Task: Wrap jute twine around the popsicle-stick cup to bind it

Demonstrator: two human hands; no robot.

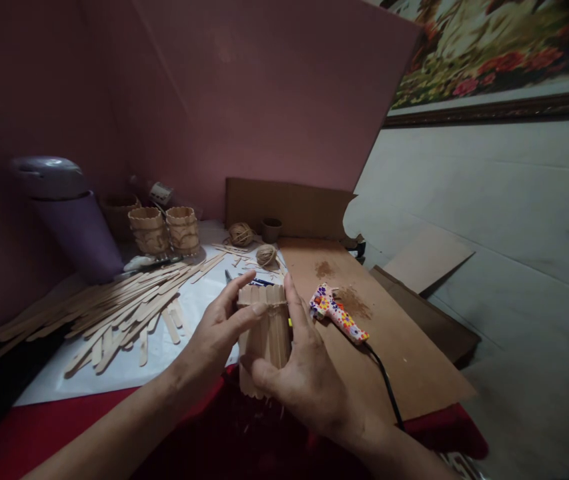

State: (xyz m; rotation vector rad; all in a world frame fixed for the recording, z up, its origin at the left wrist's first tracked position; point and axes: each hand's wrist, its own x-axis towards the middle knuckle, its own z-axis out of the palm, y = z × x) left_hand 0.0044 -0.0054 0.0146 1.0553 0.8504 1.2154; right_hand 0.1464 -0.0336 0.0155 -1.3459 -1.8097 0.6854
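Observation:
Both my hands hold a small cup made of upright wooden craft sticks [265, 333] low in the middle of the view. My left hand [214, 337] grips its left side, fingers curled over the rim. My right hand [304, 377] wraps its right side and bottom, index finger up along the sticks. Just right of the cup lies a flower-patterned glue gun [337, 313] on a cardboard sheet [404, 360], its black cord running toward me.
A heap of loose craft sticks [114, 310] lies on white paper at the left. Two finished stick cups [167, 230], twine balls [241, 233] and a purple container [71, 217] stand at the back. A pink board rises behind. Tiled floor lies to the right.

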